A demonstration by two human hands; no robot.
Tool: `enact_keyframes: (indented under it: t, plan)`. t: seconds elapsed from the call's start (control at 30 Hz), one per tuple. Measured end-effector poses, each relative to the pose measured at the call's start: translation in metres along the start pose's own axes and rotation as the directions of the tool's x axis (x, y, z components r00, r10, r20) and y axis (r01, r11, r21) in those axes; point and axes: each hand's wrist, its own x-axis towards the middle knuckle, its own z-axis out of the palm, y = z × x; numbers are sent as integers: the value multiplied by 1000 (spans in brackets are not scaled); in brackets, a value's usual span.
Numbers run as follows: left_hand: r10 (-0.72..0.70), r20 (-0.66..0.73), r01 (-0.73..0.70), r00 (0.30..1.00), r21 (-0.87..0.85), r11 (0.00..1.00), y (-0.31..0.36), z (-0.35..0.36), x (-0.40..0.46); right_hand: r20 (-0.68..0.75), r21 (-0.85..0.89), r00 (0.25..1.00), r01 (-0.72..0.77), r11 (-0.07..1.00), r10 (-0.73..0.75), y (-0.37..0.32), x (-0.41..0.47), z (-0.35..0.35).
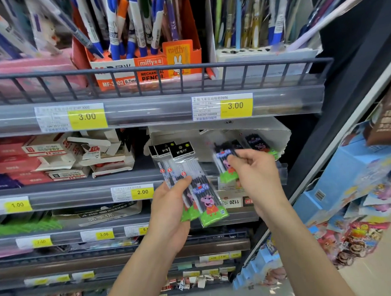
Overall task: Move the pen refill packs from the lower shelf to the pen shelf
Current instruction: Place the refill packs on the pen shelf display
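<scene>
My left hand (170, 206) grips a fanned stack of three pen refill packs (191, 176), clear sleeves with black header cards and a green cartoon-pig print, held upright in front of the lower shelf (81, 194). My right hand (255, 174) pinches another refill pack (224, 162) just over the lower shelf's front edge. More packs (256, 143) lie in a torn white carton (211, 131) behind it. Above, the pen shelf (157, 109) carries an orange mechanical-pencil box (147, 65) and a white pen holder (262, 54).
A wire guard rail (160, 69) runs along the pen shelf's front. Red and white cartons (57, 159) fill the lower shelf's left side. Yellow price tags line the shelf edges. A blue display stand (346, 187) with toy packs stands at the right.
</scene>
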Motion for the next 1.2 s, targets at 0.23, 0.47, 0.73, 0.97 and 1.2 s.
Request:
enact_keyframes:
  t: [0.23,0.47,0.73,0.97,1.2]
  plan:
    - [-8,-13,8,1000,-8,1000,1,-2,-5,-106,-678,977,65,732,-186,-14,37,29]
    - [-11,0,11,1000,-12,1000,2,-3,-6,36,-872,959,168,460,-282,-2,41,34]
    - [-20,8,20,1000,0,1000,3,1,-5,89,-871,949,221,438,-302,3,41,36]
    - [-16,5,15,1000,6,1000,6,2,-6,92,-821,929,275,500,-360,10,36,32]
    - [-7,8,7,1000,-5,1000,14,-1,-8,-16,-804,816,334,493,-578,44,13,2]
